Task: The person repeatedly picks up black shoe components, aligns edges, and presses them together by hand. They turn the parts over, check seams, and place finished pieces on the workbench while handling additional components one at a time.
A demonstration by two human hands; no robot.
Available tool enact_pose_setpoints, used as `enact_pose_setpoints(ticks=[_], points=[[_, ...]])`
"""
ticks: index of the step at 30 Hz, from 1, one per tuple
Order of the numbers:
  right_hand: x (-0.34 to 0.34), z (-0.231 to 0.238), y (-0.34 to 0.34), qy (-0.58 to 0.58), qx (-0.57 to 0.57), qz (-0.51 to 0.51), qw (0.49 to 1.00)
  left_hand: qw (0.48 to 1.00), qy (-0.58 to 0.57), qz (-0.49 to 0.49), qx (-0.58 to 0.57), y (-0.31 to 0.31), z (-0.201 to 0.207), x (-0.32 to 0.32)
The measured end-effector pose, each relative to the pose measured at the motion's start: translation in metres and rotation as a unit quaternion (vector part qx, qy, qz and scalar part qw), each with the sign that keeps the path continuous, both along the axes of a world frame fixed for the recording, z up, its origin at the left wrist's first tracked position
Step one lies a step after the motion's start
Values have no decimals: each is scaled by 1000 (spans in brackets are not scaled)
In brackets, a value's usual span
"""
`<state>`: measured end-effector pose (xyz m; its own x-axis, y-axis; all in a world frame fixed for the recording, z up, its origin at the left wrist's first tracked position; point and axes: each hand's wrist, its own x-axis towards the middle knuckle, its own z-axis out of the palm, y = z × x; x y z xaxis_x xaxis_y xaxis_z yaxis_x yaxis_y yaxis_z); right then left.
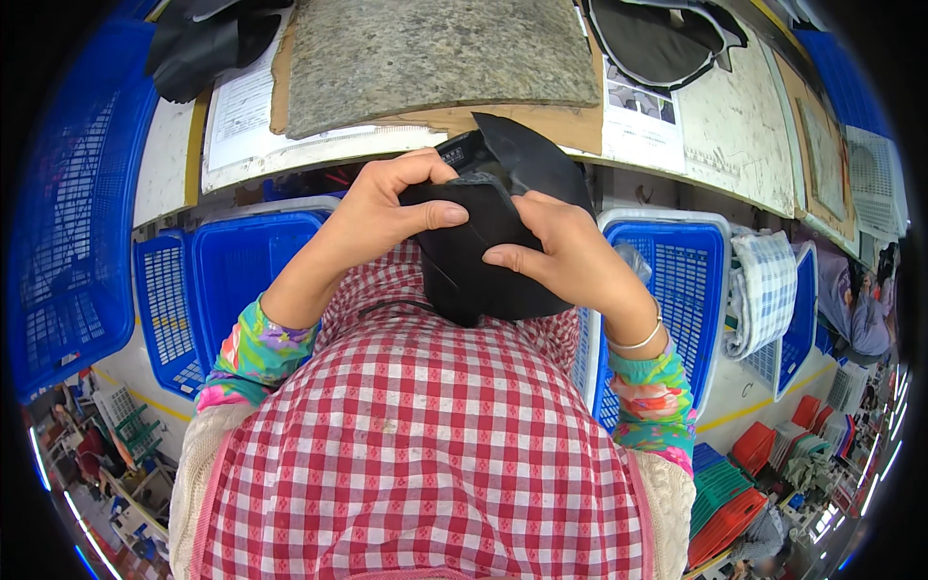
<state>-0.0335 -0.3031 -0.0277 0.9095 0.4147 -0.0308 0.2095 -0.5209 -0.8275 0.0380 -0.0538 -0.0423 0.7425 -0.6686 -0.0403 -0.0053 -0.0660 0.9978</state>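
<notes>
Above my lap I hold a black shoe upper [466,253], its edges folded and one pointed flap standing up at the far side. My left hand [382,208] grips its left top edge, thumb on the near face and fingers curled over behind. On the other side my right hand [570,246] pinches the same piece, with the thumb pressed on its front and the fingers partly hidden behind the edge. A small printed label shows inside the opening. A dark cord hangs at the piece's lower left, over my red checked apron [416,416].
Ahead is a worktable with a stone-like slab [445,63] on brown board and printed sheets [643,121]. Black cut pieces [208,43] lie at its left, another black piece [667,43] at its right. Blue baskets [256,261] stand at both sides; a checked cloth [764,290] hangs over one.
</notes>
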Motion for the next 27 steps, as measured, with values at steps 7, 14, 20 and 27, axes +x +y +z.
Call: enact_pose_setpoints(ticks=[7, 14, 20, 27], points=[[-1, 1, 0, -32, 6, 10, 999, 998, -35, -25, 35, -4, 12, 5], [-2, 0, 0, -41, -34, 26, 998, 991, -114, -44, 60, -21, 19, 3], [-3, 4, 0, -24, -44, 40, 998, 989, -123, -46, 69, -21, 18, 3], [-1, 7, 0, -24, -8, 6, 1000, 998, -10, -54, 37, -25, 19, 2]])
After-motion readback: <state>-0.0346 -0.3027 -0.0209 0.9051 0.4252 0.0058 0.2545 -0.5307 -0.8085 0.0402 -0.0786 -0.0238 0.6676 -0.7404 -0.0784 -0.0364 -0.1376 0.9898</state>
